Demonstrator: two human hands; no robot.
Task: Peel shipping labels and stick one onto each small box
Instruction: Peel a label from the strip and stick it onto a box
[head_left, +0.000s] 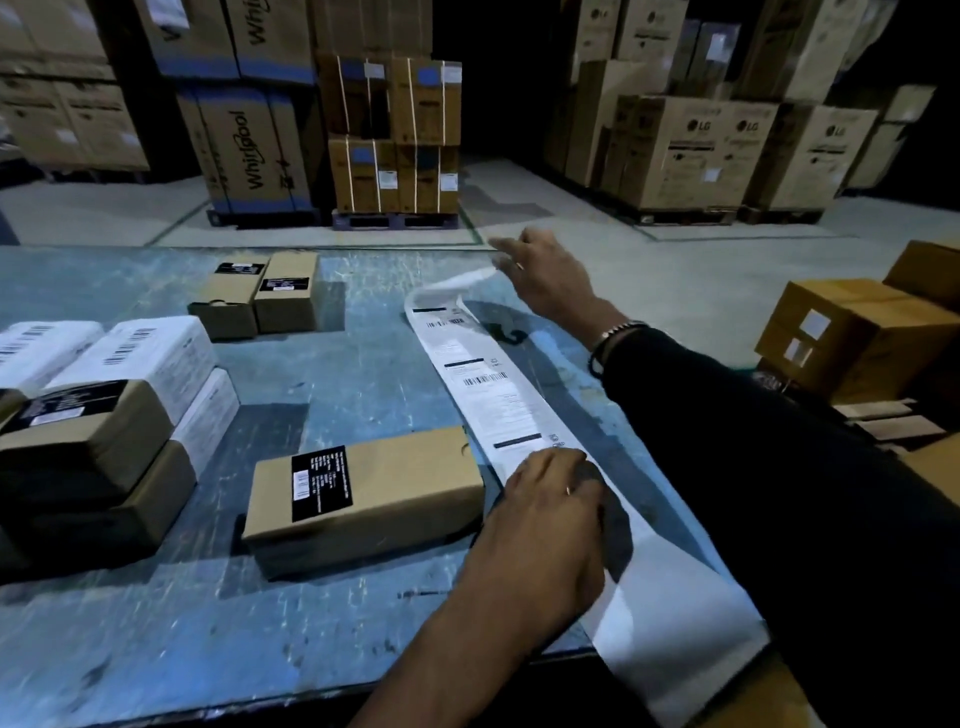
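Your right fingers (506, 254) pinch the label strip's (483, 384) curled end, left hand (550, 499) flat pinning it; next peel toward the nearest box (363, 493).

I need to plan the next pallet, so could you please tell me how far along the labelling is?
Done: the white-wrapped boxes at the left already carry barcode labels. In hand: the right hand lifts the far end of the label strip while the left hand presses it to the table. Left: the nearest brown box and the pair behind show only black stickers.
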